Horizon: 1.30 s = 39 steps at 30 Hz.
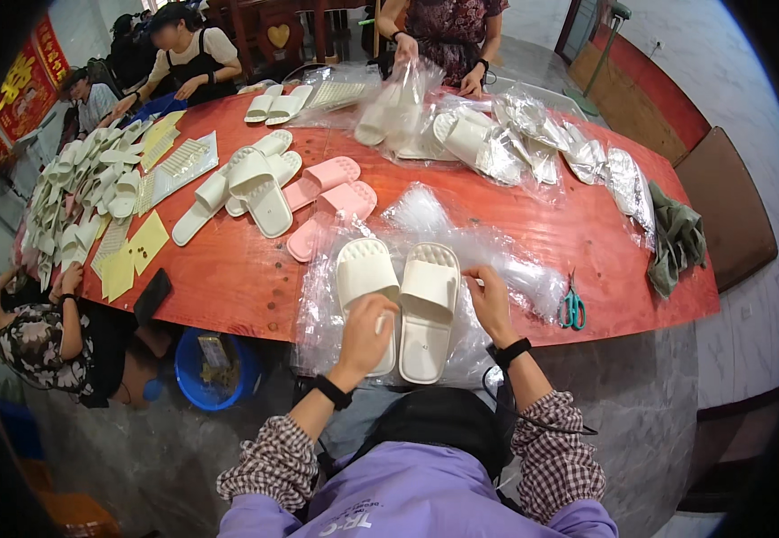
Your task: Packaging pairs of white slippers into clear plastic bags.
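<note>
Two off-white slippers lie side by side in front of me, toes pointing away, on clear plastic bags (317, 305) at the table's near edge. My left hand (367, 334) is over the left slipper (364, 267), its bent fingers closed at the inner edge just behind the strap. The hand covers part of the footbed. Beside the strap of the right slipper (430, 278) is my right hand (488, 296), fingers partly stretched and apart, with nothing visible in them. Both slippers have bumpy, padded toe ends.
Pink slippers (328, 202) and more white slippers (259, 188) lie beyond. Teal-handled scissors (572, 309) rest at right, near bagged slippers (488, 143). A slipper pile (93, 179) and yellow cards (134, 255) are left. Co-workers sit left; one stands opposite. A blue basin (214, 368) stands below.
</note>
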### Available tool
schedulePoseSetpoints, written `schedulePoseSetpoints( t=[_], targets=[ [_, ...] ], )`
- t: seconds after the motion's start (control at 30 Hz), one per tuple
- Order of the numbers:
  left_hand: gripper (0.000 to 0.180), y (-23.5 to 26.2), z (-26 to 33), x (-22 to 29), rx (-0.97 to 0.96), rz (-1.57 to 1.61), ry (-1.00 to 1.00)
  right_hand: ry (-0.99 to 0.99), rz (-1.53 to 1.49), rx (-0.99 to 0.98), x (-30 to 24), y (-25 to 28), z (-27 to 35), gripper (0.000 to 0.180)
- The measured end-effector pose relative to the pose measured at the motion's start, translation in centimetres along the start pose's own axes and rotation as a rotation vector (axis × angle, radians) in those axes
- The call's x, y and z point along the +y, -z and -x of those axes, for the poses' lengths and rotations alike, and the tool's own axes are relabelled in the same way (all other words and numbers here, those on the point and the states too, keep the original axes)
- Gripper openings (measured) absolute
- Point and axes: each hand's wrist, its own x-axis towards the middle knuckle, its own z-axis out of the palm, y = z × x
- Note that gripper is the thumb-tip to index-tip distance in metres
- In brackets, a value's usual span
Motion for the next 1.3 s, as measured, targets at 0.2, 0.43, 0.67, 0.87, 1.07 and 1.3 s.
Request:
schedulePoseSetpoints(
  t=[0.2,0.43,0.67,0.87,1.07,1.3],
  targets=[
    [0.044,-4.3,-0.3,1.6,0.012,-0.344,-0.005,0.261,0.486,-0.108,3.6,-0.9,3.0,0.051],
    [0.038,-4.2,-1.0,-1.3,0.104,-0.563,-0.080,0.149,0.624,-0.219,5.7,-1.9,3.6,0.062],
    [0.020,5.6,1.1,-4.4,0.199,-0.640,0.005,0.081,0.661,-0.247,4.9,-1.6,3.8,0.075],
    [0.015,17.4,-0.4,-8.6,0.260,-0.608,0.140,0.097,0.679,-0.244,5.3,-1.3,4.2,0.076],
    [0.023,23.4,-2.6,-12.1,0.245,-0.796,0.300,0.109,0.689,-0.258,4.8,-2.2,3.5,0.075],
    [0.043,8.9,-2.9,-0.2,-0.039,-0.306,-0.099,0.131,0.714,-0.240,5.3,-2.1,3.3,0.075]
  ],
)
